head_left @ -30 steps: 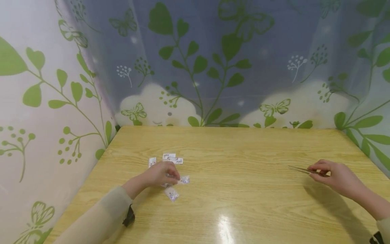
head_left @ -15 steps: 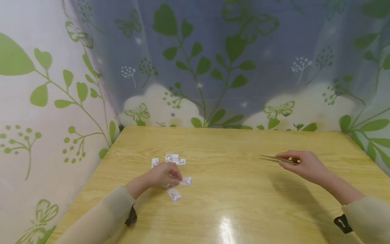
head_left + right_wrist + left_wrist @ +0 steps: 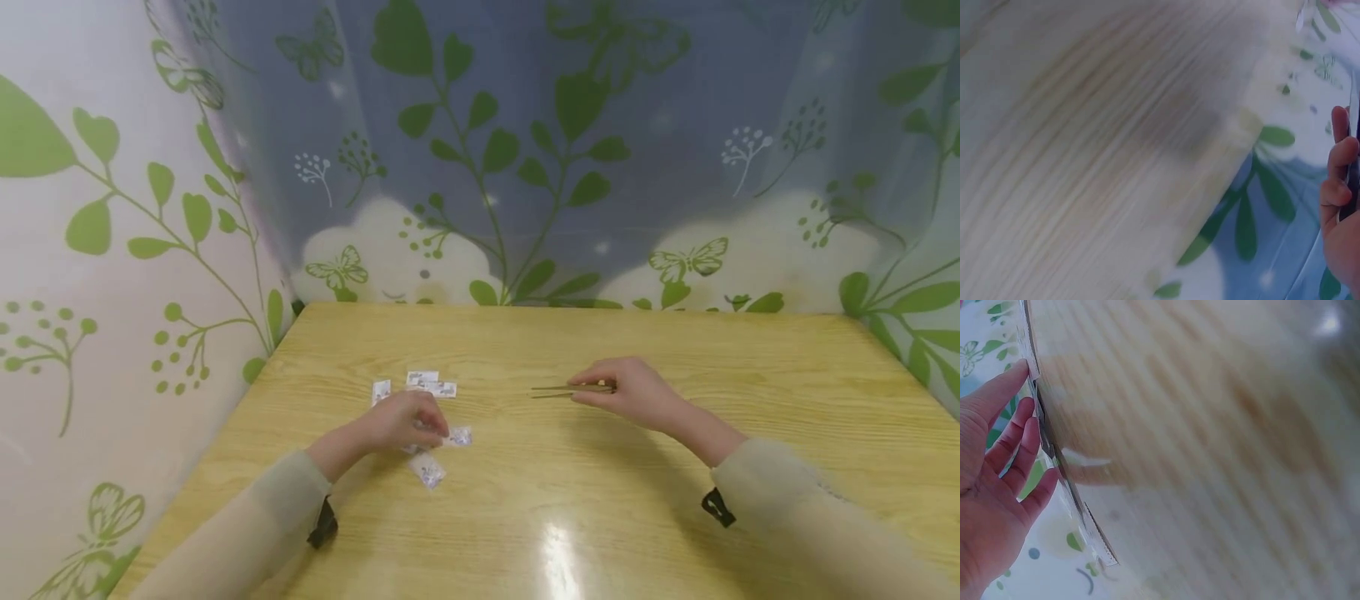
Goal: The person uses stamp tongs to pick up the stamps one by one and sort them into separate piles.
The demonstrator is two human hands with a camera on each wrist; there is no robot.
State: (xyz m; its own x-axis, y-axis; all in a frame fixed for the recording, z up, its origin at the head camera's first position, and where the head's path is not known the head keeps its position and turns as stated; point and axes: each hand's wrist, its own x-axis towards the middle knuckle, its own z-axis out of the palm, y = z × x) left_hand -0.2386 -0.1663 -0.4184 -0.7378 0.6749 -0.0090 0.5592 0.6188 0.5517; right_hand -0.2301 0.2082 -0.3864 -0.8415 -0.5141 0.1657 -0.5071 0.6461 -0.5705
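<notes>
Several small flat white packets with purplish print lie in a loose cluster on the left of the table. My left hand (image 3: 401,421) rests on the cluster, its thumb and fingertips down by the packet (image 3: 460,436) on the right side. It partly covers others, while another packet (image 3: 429,472) shows below it. Seen from the left wrist, the fingers (image 3: 1029,447) are fairly straight and touch the row of packets (image 3: 1099,537). My right hand (image 3: 637,396) pinches a pair of tweezers (image 3: 553,387) above the table, tips apart and pointing left toward the packets.
The wood-grain table (image 3: 675,533) reaches back to a patterned curtain (image 3: 510,183) with green leaves and butterflies. A similar curtain (image 3: 135,333) borders the left side. Two overlapping packets (image 3: 444,390) and a separate packet (image 3: 381,391) lie behind the left hand.
My right hand has carried the tweezers leftward from the right side to near the middle of the table. The left hand stays over the packets; the view shifts slightly.
</notes>
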